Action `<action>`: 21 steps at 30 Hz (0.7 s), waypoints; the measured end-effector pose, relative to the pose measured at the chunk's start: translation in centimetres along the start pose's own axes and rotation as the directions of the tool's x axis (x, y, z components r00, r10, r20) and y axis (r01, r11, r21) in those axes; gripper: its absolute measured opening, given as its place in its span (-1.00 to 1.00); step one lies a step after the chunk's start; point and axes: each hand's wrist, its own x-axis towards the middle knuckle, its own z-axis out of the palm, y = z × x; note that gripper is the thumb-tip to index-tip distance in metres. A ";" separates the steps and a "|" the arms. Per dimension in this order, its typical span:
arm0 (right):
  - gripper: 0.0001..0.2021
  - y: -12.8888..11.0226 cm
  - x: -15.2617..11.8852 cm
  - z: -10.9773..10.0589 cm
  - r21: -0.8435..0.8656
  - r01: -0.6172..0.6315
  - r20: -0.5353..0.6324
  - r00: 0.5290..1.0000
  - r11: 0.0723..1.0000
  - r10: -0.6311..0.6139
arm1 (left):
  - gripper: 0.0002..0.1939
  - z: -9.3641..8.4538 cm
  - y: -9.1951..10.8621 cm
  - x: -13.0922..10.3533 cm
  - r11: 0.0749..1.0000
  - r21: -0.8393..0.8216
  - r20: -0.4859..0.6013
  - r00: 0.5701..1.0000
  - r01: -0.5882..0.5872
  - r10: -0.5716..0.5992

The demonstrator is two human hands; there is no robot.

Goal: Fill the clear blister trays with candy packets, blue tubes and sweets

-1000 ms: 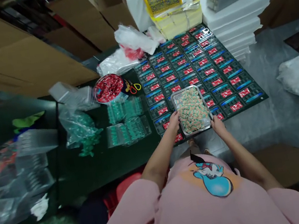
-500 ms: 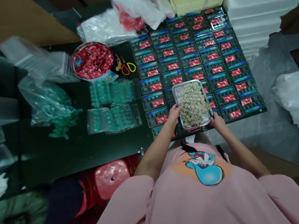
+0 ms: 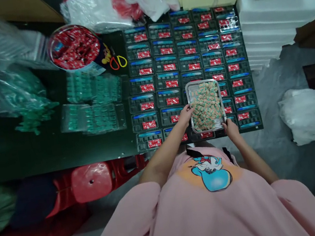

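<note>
Between my hands is a clear rectangular tray (image 3: 188, 88) holding many small beige and green pieces (image 3: 206, 105). My left hand (image 3: 186, 114) grips its left side, and my right hand (image 3: 231, 128) grips its lower right corner. Under and around the tray, rows of dark compartment trays (image 3: 171, 109) cover the right part of the table. Each of those shows a blue stick-like item (image 3: 142, 97) and a red-and-white packet (image 3: 147, 106). The tray in my hands hides some of them.
A round tub (image 3: 51, 57) of red packets stands left of the rows, beside scissors (image 3: 118, 62). Green pieces in clear blister packs (image 3: 92, 86) and a plastic bag (image 3: 13, 85) lie further left. White foam sheets (image 3: 277, 21) are stacked at right; a red stool (image 3: 91, 181) stands below the table.
The view has turned, so the table and its contents appear shifted left and straighter. Both hands still hold the tray of small pieces, which sits slightly further right over the rows.
</note>
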 end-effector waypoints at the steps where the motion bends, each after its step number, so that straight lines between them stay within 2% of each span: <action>1: -0.74 0.5 0.3 0.0 -0.008 -0.001 0.009 1.000 1.000 0.001 | -0.61 0.5 -0.1 0.0 1.000 0.006 -0.001 1.000 -0.002 0.002; 5: -0.73 1.7 1.1 -0.2 -0.035 0.006 0.048 0.999 0.999 -0.004 | -0.58 1.4 -0.9 -0.1 0.998 0.054 -0.023 1.000 -0.012 0.013; 9: -0.69 2.3 1.5 -0.8 -0.053 0.033 0.069 0.997 0.998 -0.030 | -0.60 0.7 -1.2 -0.3 0.984 0.170 -0.015 0.998 -0.061 0.065; 12: -0.68 2.6 2.0 -1.7 -0.038 0.066 -0.048 0.997 0.997 -0.068 | -0.64 0.0 -0.9 -0.5 0.951 0.266 -0.031 0.985 -0.155 0.170; 15: -0.71 2.4 2.8 -2.4 0.023 0.158 -0.200 0.968 0.987 -0.150 | -0.63 -0.1 -0.4 -0.7 0.899 0.346 -0.042 0.953 -0.268 0.300; 17: -0.73 1.9 3.5 -2.6 0.065 0.202 -0.220 0.958 0.977 -0.183 | -0.64 0.2 -0.2 -1.1 0.876 0.370 -0.008 0.942 -0.310 0.336; 21: -0.78 1.0 4.2 -2.5 0.093 0.228 -0.198 0.958 0.969 -0.206 | -0.69 1.4 -0.3 -2.2 0.867 0.373 0.086 0.943 -0.331 0.323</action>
